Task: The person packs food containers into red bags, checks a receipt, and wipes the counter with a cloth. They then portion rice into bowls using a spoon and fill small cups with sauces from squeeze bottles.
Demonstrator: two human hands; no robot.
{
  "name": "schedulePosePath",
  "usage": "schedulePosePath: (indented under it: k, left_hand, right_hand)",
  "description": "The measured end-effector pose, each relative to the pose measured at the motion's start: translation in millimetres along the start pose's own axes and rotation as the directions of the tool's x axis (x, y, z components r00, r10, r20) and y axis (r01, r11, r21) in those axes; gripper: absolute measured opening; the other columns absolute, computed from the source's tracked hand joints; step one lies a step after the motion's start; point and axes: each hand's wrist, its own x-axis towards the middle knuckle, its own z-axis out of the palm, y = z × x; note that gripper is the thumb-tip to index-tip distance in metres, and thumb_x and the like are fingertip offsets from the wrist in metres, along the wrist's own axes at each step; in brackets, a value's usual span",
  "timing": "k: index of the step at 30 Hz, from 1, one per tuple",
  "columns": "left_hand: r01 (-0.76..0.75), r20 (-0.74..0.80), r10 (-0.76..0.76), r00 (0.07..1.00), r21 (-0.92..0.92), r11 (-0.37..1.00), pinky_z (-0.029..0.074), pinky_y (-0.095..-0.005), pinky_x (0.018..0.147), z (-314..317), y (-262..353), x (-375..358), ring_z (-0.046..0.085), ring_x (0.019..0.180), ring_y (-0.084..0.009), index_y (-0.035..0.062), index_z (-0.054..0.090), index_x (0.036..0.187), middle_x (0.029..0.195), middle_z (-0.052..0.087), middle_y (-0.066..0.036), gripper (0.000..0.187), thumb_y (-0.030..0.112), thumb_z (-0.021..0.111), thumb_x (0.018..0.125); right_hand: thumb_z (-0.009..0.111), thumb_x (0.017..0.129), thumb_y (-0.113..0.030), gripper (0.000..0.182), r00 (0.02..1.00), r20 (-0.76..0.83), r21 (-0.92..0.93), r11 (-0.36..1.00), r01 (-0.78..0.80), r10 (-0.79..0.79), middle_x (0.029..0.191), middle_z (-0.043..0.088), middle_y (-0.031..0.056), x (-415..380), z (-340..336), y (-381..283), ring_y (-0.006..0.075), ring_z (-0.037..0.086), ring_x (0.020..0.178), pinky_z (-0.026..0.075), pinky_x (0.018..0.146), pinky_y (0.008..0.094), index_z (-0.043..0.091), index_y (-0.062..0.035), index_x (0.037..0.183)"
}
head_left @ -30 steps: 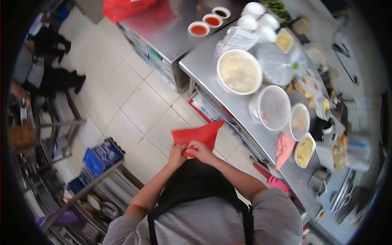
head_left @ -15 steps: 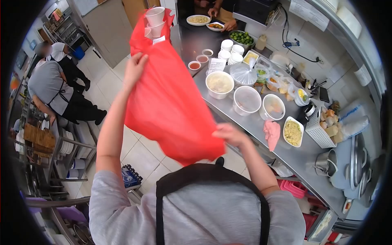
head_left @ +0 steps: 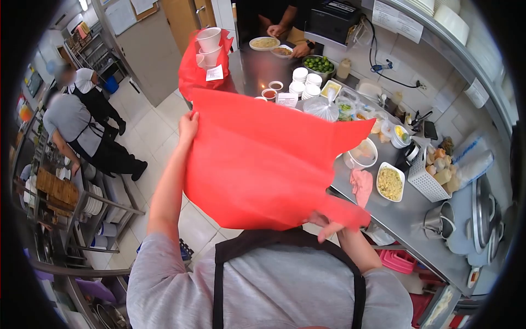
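A large red bag point(head_left: 257, 164) is spread flat in the air before my chest, covering part of the counter. My left hand point(head_left: 189, 126) is closed on its left edge. At the lower right corner, my right hand point(head_left: 324, 222) grips the bag, blurred and partly hidden by the red material. Beyond my left hand, another red bag point(head_left: 192, 74) stands at the counter's far left end, with stacked white cups point(head_left: 209, 46) showing at its top and a printed slip point(head_left: 215, 73) on it.
On the steel counter point(head_left: 419, 241) sit a lidded tub point(head_left: 363, 153), a pink cloth point(head_left: 361, 186), a dish of food point(head_left: 390, 182) and a white basket point(head_left: 430, 178). Across it, a person's hands point(head_left: 300, 49) are by two plates. Two people point(head_left: 71, 123) stand at left.
The held red bag has swung right and opened out wider, now hiding several tubs. My right hand has moved down and slightly right. The other red bag at the far left now shows separately.
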Motion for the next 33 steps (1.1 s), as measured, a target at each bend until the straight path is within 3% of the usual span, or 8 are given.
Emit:
schedulePosePath:
  k: [4,6,14,17,20,22,28,33]
  left_hand:
    - [-0.022,0.07,0.008,0.998,0.198,0.98,0.045,-0.0393,0.074,19,17,-24,0.059,0.085,-0.0336,0.0,0.061,0.091,0.086,0.062,-0.02,0.027,0.024,0.052,0.08]
    - [-0.087,0.127,0.056,0.99,0.252,0.964,0.046,-0.0417,0.075,48,-11,-23,0.059,0.086,-0.0344,-0.0005,0.061,0.09,0.086,0.062,-0.02,0.026,0.02,0.051,0.078]
    - [-0.597,0.803,-0.1,0.587,0.513,0.617,0.049,-0.0393,0.069,121,-20,-146,0.062,0.083,-0.0289,0.0049,0.064,0.091,0.091,0.064,-0.014,0.028,0.024,0.058,0.073]
    - [-0.113,0.916,-0.008,0.4,0.058,0.992,0.049,-0.0311,0.063,114,52,-176,0.062,0.08,-0.0201,0.0078,0.06,0.099,0.091,0.064,-0.009,0.035,0.031,0.064,0.074]
    - [0.558,0.941,0.196,0.275,-0.322,0.765,0.046,-0.0243,0.058,94,117,-224,0.056,0.067,-0.0091,0.0073,0.06,0.096,0.077,0.06,0.0,0.028,0.028,0.063,0.078]
    - [0.462,0.86,0.305,0.408,-0.483,0.744,0.046,-0.0249,0.057,105,121,-245,0.055,0.065,-0.0094,0.0045,0.057,0.093,0.075,0.059,-0.001,0.024,0.021,0.064,0.077]
    - [-0.054,0.29,0.116,0.95,-0.213,0.976,0.044,-0.0287,0.054,66,-10,-197,0.057,0.063,-0.0144,0.0005,0.061,0.074,0.064,0.06,-0.01,0.014,0.003,0.055,0.061]
    - [0.153,0.34,-0.287,0.896,0.371,0.916,0.046,-0.0342,0.073,0,-60,-187,0.061,0.082,-0.0261,0.0042,0.061,0.093,0.083,0.062,-0.017,0.033,0.004,0.057,0.061]
  right_hand:
    - [0.066,0.074,-0.007,0.048,0.8,-0.211,-0.3,0.742,-0.599,0.561,0.115,0.052,0.0089,-1,13,-6,0.0214,0.051,0.106,0.045,0.085,0.0339,0.045,-0.0013,0.117]
    - [0.062,0.078,-0.006,0.041,0.772,-0.549,0.353,0.926,-0.133,0.32,0.113,0.053,0.0081,10,17,21,0.0199,0.053,0.103,0.045,0.085,0.0323,0.047,-0.0022,0.116]
    - [0.056,0.083,-0.013,0.029,0.643,-0.673,0.565,0.815,0.127,0.366,0.106,0.057,0.0093,3,-12,30,0.0236,0.055,0.099,0.044,0.088,0.035,0.05,-0.0024,0.11]
    - [0.06,0.08,-0.018,0.029,0.606,-0.76,0.38,0.916,0.124,0.233,0.106,0.056,0.0098,-11,-54,63,0.0242,0.056,0.095,0.044,0.084,0.0371,0.053,-0.0009,0.103]
    - [0.061,0.079,-0.021,0.03,0.577,-0.817,-0.123,0.981,-0.146,-0.017,0.104,0.056,0.0098,-6,-72,124,0.0236,0.057,0.089,0.045,0.08,0.0352,0.055,-0.0008,0.101]
    - [0.066,0.075,-0.023,0.033,0.648,-0.749,-0.503,0.756,-0.42,-0.138,0.102,0.057,0.008,1,-65,151,0.0201,0.055,0.092,0.044,0.079,0.0319,0.057,-0.0026,0.1]
    - [0.044,0.086,-0.009,0.023,0.414,-0.902,0.097,0.992,-0.079,0.121,0.103,0.057,0.013,-28,-127,118,0.0246,0.058,0.093,0.05,0.076,0.0356,0.05,-0.0011,0.107]
    - [0.043,0.08,-0.002,0.017,0.285,-0.958,0.014,0.989,0.147,-0.029,0.096,0.057,0.0138,-57,-172,111,0.0251,0.058,0.078,0.049,0.067,0.0348,0.051,-0.0004,0.095]
